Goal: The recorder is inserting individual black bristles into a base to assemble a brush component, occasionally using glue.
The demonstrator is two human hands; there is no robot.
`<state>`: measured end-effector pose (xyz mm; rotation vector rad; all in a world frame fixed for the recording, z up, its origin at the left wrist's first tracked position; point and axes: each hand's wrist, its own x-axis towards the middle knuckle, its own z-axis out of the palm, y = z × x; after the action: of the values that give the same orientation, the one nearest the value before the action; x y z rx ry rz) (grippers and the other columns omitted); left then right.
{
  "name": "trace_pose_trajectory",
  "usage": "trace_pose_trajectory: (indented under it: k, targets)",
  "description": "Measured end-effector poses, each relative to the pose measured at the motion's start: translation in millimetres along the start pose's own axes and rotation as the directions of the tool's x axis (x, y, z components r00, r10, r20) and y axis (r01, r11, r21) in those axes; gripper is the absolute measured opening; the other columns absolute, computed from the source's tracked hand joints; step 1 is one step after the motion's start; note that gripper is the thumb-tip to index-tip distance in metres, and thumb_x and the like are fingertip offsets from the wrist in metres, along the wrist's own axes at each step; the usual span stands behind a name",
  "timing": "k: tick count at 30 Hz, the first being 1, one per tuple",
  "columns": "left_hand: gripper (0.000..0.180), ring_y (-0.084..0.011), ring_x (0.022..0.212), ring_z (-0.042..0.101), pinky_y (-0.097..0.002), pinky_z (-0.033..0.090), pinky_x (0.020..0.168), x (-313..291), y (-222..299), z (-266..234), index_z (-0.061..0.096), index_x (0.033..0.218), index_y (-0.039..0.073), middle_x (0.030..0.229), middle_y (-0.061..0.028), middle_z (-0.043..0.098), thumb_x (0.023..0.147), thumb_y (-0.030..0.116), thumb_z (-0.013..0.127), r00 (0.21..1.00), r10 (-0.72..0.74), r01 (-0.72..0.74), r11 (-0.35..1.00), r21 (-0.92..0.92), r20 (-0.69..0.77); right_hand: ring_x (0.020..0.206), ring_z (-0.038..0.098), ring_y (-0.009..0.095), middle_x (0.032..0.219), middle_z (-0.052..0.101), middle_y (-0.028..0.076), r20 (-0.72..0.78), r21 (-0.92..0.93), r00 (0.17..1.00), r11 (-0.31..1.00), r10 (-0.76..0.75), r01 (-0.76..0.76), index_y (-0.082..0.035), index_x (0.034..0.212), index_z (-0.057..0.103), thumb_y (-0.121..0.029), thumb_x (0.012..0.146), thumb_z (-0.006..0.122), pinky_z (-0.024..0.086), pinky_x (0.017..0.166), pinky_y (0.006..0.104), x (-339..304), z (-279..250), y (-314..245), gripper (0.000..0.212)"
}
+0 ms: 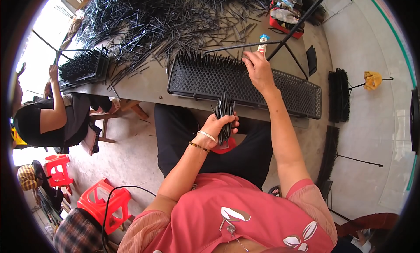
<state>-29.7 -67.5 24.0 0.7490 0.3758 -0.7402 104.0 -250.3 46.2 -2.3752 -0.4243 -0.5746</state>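
Note:
My left hand (222, 128) is wrapped round a bundle of thin black strips (225, 111), held upright over my lap. My right hand (259, 71) is pinched at the far edge of a long black perforated block (205, 80) on the table. What lies between those fingertips is too small to make out. Black bristles (210, 61) stand in the holes along the far left part of the block. Its right part (299, 93) shows bare holes. A small tube with a blue cap (263, 39) lies just beyond my right fingers.
A large heap of loose black strips (144, 21) covers the far table. A red container (286, 23) stands back right, near a black metal rod frame (302, 21). At left, another person (52, 108) works at a smaller bristled block (83, 67). Red stools (105, 200) stand lower left.

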Motion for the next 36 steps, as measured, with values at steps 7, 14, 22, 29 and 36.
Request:
trace_pose_trajectory:
  k: [7,14,22,29,36]
  targets:
    - [0.015,-0.0157,0.074,0.062,-0.0276,0.054,0.061,0,-1,1,0.059,0.099,0.0,0.087,-0.0071,0.062,0.086,0.007,0.059,1.0,0.005,-0.005,1.0,-0.005,0.005,0.086,0.057,0.036,0.093,0.057,0.017,0.052,-0.035,0.998,0.999,0.017,-0.016,0.003,0.101,0.059,-0.014,0.089,0.057,0.047,0.074,0.0416,4,-2,1,0.021]
    - [0.015,-0.0151,0.074,0.062,-0.0273,0.054,0.062,-1,-2,-2,0.059,0.099,0.0,0.087,-0.0068,0.062,0.086,0.007,0.059,1.0,0.005,-0.005,1.0,-0.008,0.008,0.085,0.058,0.036,0.093,0.056,0.018,0.089,-0.091,0.995,0.995,0.052,-0.044,0.005,0.103,0.059,-0.015,0.089,0.057,0.047,0.074,0.0412,6,-3,-8,0.024]
    - [0.015,-0.0147,0.075,0.062,-0.0268,0.055,0.063,-2,-1,0,0.059,0.098,0.0,0.088,-0.0067,0.062,0.085,0.007,0.06,1.0,-0.02,0.02,1.0,0.007,-0.003,0.086,0.058,0.034,0.097,0.056,0.015,0.011,-0.058,0.999,0.998,0.038,-0.037,0.002,0.106,0.059,-0.016,0.09,0.056,0.047,0.074,0.0403,2,5,-11,0.024]
    - [0.016,-0.0144,0.073,0.061,-0.0262,0.054,0.062,-3,-1,3,0.059,0.099,0.0,0.088,-0.007,0.062,0.085,0.008,0.06,1.0,-0.017,0.017,1.0,0.001,0.016,0.068,0.06,0.029,0.075,0.063,0.012,-0.065,-0.078,0.992,0.991,0.104,-0.109,0.0,0.085,0.066,-0.018,0.086,0.062,0.046,0.062,0.0359,20,12,-18,0.019]
    - [0.017,-0.0145,0.07,0.061,-0.0257,0.054,0.061,0,0,-4,0.059,0.1,0.0,0.083,-0.0066,0.061,0.085,0.009,0.06,1.0,-0.01,0.01,1.0,-0.002,-0.004,0.057,0.057,0.022,0.071,0.062,0.012,-0.18,0.008,0.976,0.993,0.12,-0.12,0.001,0.082,0.067,-0.017,0.084,0.065,0.043,0.054,0.0316,8,14,-7,0.018]
